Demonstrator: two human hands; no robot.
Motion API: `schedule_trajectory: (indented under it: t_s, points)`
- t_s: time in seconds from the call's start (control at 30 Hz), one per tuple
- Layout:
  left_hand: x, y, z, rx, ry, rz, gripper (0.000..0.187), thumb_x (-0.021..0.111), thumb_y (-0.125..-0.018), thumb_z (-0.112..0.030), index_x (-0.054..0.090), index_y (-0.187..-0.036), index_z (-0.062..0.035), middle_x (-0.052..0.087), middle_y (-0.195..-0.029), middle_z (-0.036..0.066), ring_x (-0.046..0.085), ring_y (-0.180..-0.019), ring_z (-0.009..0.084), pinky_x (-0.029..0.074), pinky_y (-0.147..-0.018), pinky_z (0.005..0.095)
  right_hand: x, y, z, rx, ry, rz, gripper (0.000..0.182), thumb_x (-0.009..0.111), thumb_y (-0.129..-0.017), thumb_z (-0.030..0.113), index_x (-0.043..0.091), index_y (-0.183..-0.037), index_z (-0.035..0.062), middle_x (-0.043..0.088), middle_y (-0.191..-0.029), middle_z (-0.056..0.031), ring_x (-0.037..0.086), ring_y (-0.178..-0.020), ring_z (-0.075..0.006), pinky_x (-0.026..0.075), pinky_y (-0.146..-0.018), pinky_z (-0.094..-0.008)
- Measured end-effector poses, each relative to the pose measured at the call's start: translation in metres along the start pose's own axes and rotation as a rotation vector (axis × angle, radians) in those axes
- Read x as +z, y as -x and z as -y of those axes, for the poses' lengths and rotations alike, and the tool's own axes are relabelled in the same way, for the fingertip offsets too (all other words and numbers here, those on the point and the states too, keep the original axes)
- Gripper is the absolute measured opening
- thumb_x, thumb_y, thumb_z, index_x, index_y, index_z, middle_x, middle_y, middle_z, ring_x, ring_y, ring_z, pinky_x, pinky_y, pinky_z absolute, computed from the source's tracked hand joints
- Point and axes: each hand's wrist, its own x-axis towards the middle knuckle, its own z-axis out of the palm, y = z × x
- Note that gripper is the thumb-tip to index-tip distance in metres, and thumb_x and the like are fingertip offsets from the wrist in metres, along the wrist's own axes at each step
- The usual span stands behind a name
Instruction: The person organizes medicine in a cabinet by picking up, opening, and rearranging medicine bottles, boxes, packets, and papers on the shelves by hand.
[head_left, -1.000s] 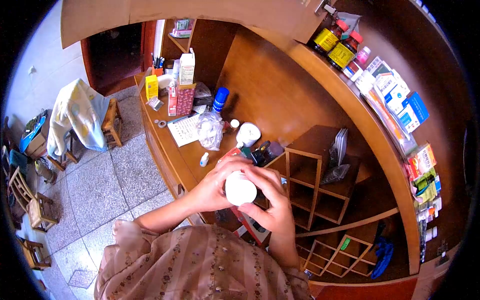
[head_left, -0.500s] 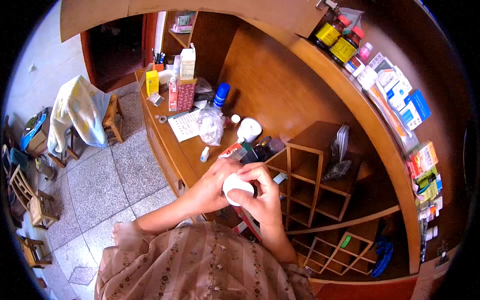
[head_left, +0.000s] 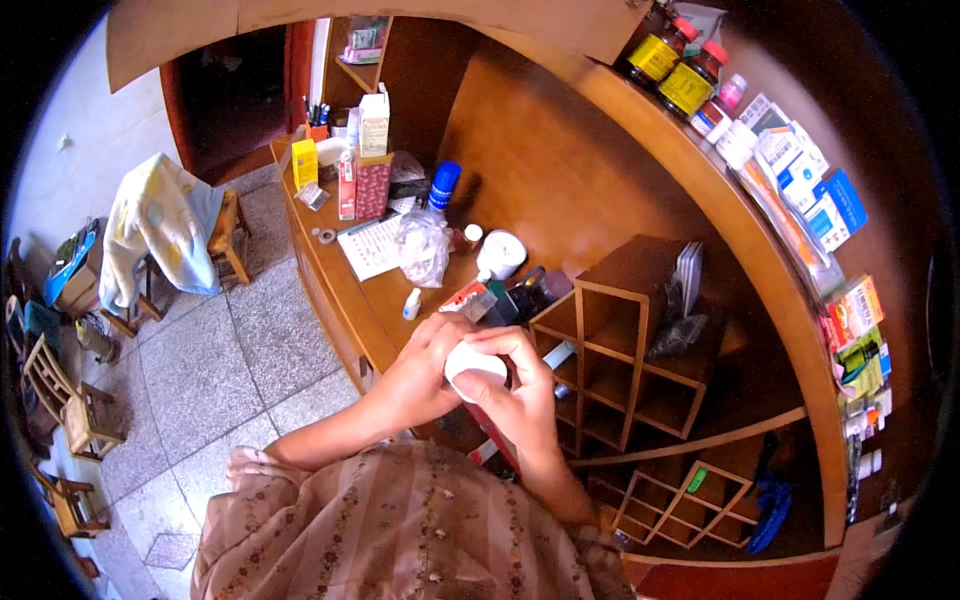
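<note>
Close in front of my chest, both hands are closed around a small white bottle (head_left: 473, 366); its round white top faces up at me. My left hand (head_left: 424, 368) wraps its far left side, and the fingers hide the body below. My right hand (head_left: 524, 392) grips the top from the right, thumb bent over it and fingers along the far edge. Just beyond the hands on the desk lie a red and white packet (head_left: 468, 300) and a small white dropper bottle (head_left: 412, 304).
The wooden desk (head_left: 345, 315) carries a plastic bag (head_left: 424, 245), a white tub (head_left: 501, 255), a blue-capped can (head_left: 443, 187) and a yellow box (head_left: 304, 163). A lattice shelf (head_left: 630, 350) stands right of my hands. Medicine boxes and jars line the curved upper shelf (head_left: 690, 165).
My right fingers and thumb have shifted slightly on the white top. Both hands stay on the bottle. The view has tilted a little.
</note>
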Motion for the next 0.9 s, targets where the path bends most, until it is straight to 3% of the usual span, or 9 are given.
schedule_trajectory:
  t_s: [0.07,0.13,0.17,0.3,0.37,0.47,0.53,0.63,0.9]
  points:
    - [0.0,0.002,-0.006,-0.087,0.039,0.052,0.045,0.069,-0.067,-0.004,0.051,-0.109,-0.0034,0.053,-0.107,0.018,0.051,-0.104,0.0364,0.043,-0.089,0.041,-0.004,-0.004,-0.003,-0.063,0.035,-0.031,0.019,0.069,-0.08,0.009,0.06,-0.095,-0.0012,0.063,-0.099,-0.0118,0.059,-0.094,-0.0161,0.046,-0.082,-0.0292]
    - [-0.008,0.0,-0.021,-0.175,0.02,0.107,0.048,0.069,-0.067,-0.004,0.051,-0.111,-0.004,0.054,-0.106,0.017,0.054,-0.1,0.0362,0.046,-0.086,0.0405,-0.009,-0.007,-0.001,0.276,-0.136,-0.158,0.016,0.06,-0.089,0.014,0.062,-0.089,-0.0027,0.067,-0.092,-0.0118,0.063,-0.083,-0.0161,0.049,-0.076,-0.0283]
    - [-0.01,-0.001,-0.021,-0.147,0.021,0.082,0.05,0.07,-0.067,-0.006,0.051,-0.113,-0.0043,0.054,-0.104,0.017,0.055,-0.097,0.0361,0.047,-0.083,0.0402,-0.01,-0.01,-0.009,0.196,-0.179,-0.218,0.025,0.053,-0.094,0.017,0.064,-0.086,-0.0037,0.068,-0.086,-0.0085,0.062,-0.074,-0.0117,0.05,-0.068,-0.0247]
    - [-0.014,0.0,-0.017,-0.093,-0.241,-0.018,0.059,0.076,-0.063,-0.012,0.051,-0.116,-0.0049,0.054,-0.095,0.014,0.057,-0.086,0.0333,0.049,-0.074,0.04,-0.018,-0.012,-0.007,0.228,-0.293,-0.171,0.029,0.046,-0.097,0.02,0.059,-0.109,-0.0028,0.064,-0.105,-0.0117,0.059,-0.097,-0.0159,0.045,-0.085,-0.0286]
    - [-0.017,0.0,-0.014,-0.063,-0.412,-0.048,0.064,0.078,-0.062,-0.018,0.051,-0.118,-0.0043,0.053,-0.094,0.014,0.056,-0.085,0.0323,0.048,-0.071,0.0415,-0.014,-0.007,-0.008,0.056,-0.193,-0.086,0.034,0.043,-0.097,0.022,0.05,-0.121,-0.0015,0.057,-0.115,-0.0145,0.054,-0.105,-0.0193,0.041,-0.091,-0.0307]
    - [-0.016,-0.001,-0.02,0.006,-0.396,-0.03,0.068,0.078,-0.062,-0.019,0.049,-0.122,-0.0038,0.053,-0.094,0.015,0.055,-0.084,0.0338,0.048,-0.072,0.0415,-0.013,-0.004,-0.014,0.062,0.138,-0.075,0.036,0.044,-0.097,0.022,0.047,-0.123,-0.0013,0.055,-0.115,-0.0169,0.054,-0.104,-0.0218,0.041,-0.09,-0.0313]
    - [-0.018,-0.002,-0.018,-0.001,-0.363,0.004,0.073,0.079,-0.065,-0.019,0.046,-0.129,-0.005,0.052,-0.095,0.012,0.056,-0.083,0.0272,0.049,-0.07,0.0358,-0.012,-0.005,-0.013,0.111,0.166,-0.194,0.034,0.041,-0.097,0.025,0.051,-0.117,-0.0011,0.059,-0.099,-0.0136,0.057,-0.09,-0.0214,0.044,-0.083,-0.0317]
    - [-0.021,-0.002,-0.016,-0.043,0.172,-0.034,0.072,0.082,-0.068,-0.017,0.047,-0.129,-0.0031,0.054,-0.108,0.012,0.058,-0.091,0.0194,0.049,-0.073,0.0289,-0.018,-0.009,-0.025,0.237,-0.204,-0.26,0.042,0.033,-0.099,0.037,0.055,-0.11,0.0034,0.061,-0.086,-0.0042,0.054,-0.067,-0.0087,0.039,-0.053,-0.021]
    - [-0.028,0.001,-0.011,0.084,0.176,-0.036,0.056,0.079,-0.071,-0.011,0.056,-0.12,-0.0009,0.057,-0.101,0.011,0.059,-0.081,0.0164,0.05,-0.071,0.0278,-0.006,-0.009,-0.045,0.687,-0.81,-0.217,0.052,0.037,-0.094,0.053,0.06,-0.1,0.0069,0.064,-0.083,-0.0027,0.061,-0.069,-0.0111,0.042,-0.047,-0.0233]
